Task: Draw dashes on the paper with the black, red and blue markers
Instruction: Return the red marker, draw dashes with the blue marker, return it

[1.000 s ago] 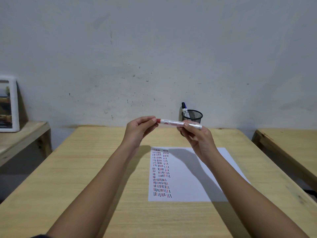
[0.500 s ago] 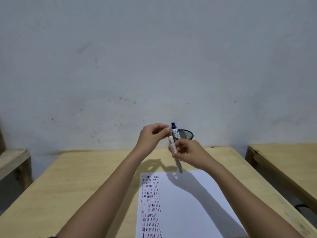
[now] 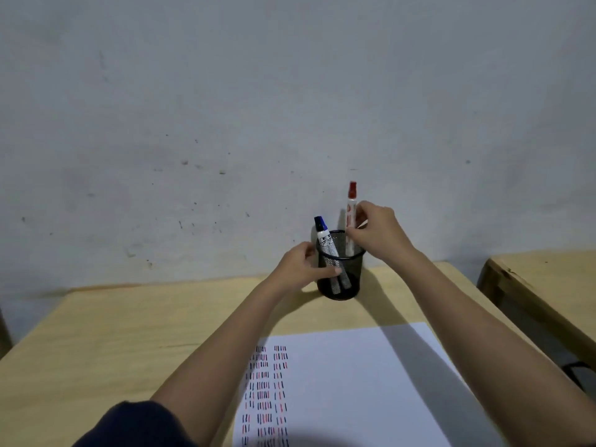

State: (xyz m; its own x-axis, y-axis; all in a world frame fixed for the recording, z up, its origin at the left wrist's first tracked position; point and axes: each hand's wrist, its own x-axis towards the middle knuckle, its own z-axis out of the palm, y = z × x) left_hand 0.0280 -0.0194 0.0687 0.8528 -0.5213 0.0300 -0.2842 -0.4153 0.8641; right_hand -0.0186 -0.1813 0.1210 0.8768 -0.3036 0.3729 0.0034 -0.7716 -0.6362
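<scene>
A black mesh pen cup point(image 3: 346, 285) stands at the far edge of the wooden table point(image 3: 129, 333). My left hand point(image 3: 303, 269) grips the cup's left side. My right hand point(image 3: 377, 230) holds the capped red marker point(image 3: 351, 217) upright, its lower end inside the cup. A blue-capped marker point(image 3: 324, 238) leans in the cup's left side. The white paper point(image 3: 371, 382) lies in front of me, with columns of black and red dashes along its left edge. I see no black marker apart from these.
A grey, scuffed wall rises right behind the cup. A second wooden table point(image 3: 541, 285) stands to the right across a narrow gap. A dark sleeve point(image 3: 135, 424) shows at the bottom left.
The red marker, held level between both hands, was turned upright and carried into the cup. My left hand left the marker and took the cup. My view shifted forward.
</scene>
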